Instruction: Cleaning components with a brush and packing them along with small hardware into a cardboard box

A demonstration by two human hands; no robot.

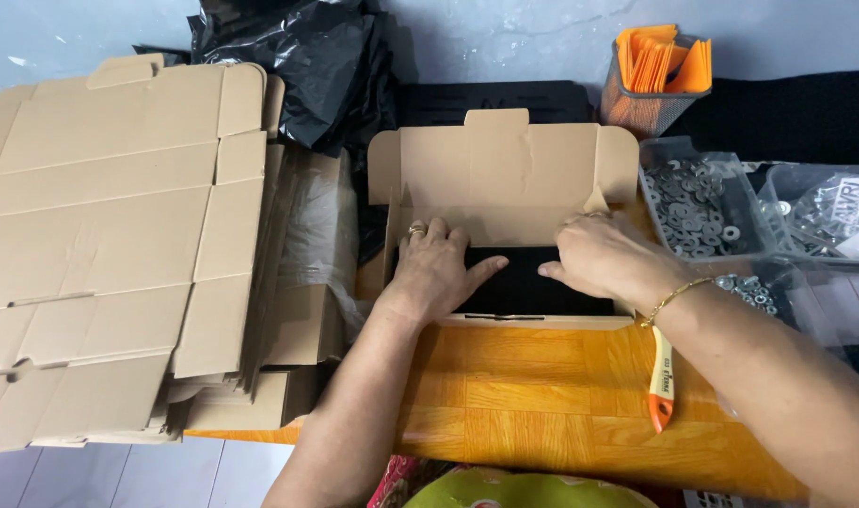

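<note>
An open cardboard box (501,169) stands on the orange wooden table (524,395), its lid flap raised toward the wall. A flat black item (519,282) lies inside the box. My left hand (434,273), with a ring on one finger, lies flat with fingers spread on the black item's left part. My right hand (604,259), a thin gold bracelet at its wrist, presses down on the item's right part. Neither hand grips anything.
A stack of flat unfolded cardboard boxes (110,245) fills the left. Black plastic bags (298,66) sit behind. A mesh cup of orange pieces (657,80) and clear bins of metal washers (698,198) stand at right. An orange-handled knife (662,381) lies on the table.
</note>
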